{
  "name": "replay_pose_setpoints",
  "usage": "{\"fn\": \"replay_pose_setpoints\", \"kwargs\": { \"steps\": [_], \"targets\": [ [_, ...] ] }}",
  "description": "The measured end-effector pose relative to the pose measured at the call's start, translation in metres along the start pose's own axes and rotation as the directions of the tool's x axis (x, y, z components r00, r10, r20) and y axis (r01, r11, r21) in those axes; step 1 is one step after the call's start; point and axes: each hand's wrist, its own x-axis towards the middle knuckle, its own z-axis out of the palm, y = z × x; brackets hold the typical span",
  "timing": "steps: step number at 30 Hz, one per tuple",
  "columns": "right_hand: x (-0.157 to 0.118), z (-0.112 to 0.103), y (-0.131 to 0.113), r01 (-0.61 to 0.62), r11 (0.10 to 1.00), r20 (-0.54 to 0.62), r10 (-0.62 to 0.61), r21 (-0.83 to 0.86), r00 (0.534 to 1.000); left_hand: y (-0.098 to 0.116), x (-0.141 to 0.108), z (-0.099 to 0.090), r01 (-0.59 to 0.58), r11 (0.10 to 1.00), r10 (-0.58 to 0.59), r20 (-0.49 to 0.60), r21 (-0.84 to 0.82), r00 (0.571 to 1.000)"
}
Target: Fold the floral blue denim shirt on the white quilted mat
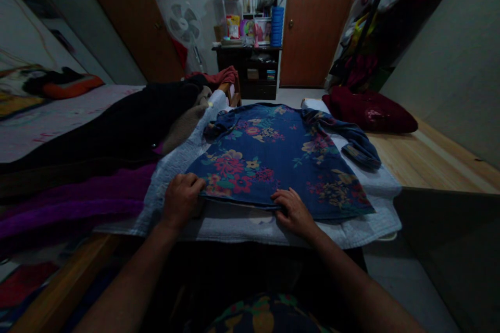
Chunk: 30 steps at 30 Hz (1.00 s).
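Now gripping the near left corner of the blue floral garment [269, 161] with the left hand [183, 195] — grip closed over the hem. Pinching the same hem nearer its middle with the right hand [292, 210], fingers on top. Lying spread across the pale cloth [234, 223], sleeves out both sides — just left of the wooden surface [406, 158] with its maroon bundle [367, 109].

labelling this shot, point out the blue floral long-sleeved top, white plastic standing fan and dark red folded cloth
blue floral long-sleeved top [273, 151]: head view, middle of body
white plastic standing fan [183, 23]: head view, fan head
dark red folded cloth [367, 109]: head view, middle
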Motion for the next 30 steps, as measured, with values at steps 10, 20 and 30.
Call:
{"fn": "replay_pose_setpoints", "kwargs": {
  "steps": [10,20,30],
  "targets": [
    [0.001,-0.003,-0.004,-0.010,1.000,0.033,0.011,-0.013,0.999,0.007,0.003,0.009,-0.045,0.998,0.032,0.321,0.034,0.947],
    [-0.002,-0.006,-0.001,0.024,0.999,0.044,-0.025,0.032,0.999,0.130,0.017,-0.008,-0.355,0.676,0.546,0.115,-0.646,0.830],
    [0.001,-0.007,0.002,-0.015,0.980,-0.044,0.024,0.201,0.999,0.142,0.022,0.032,-0.135,0.518,0.385,0.089,-0.845,0.919]
  ]
}}
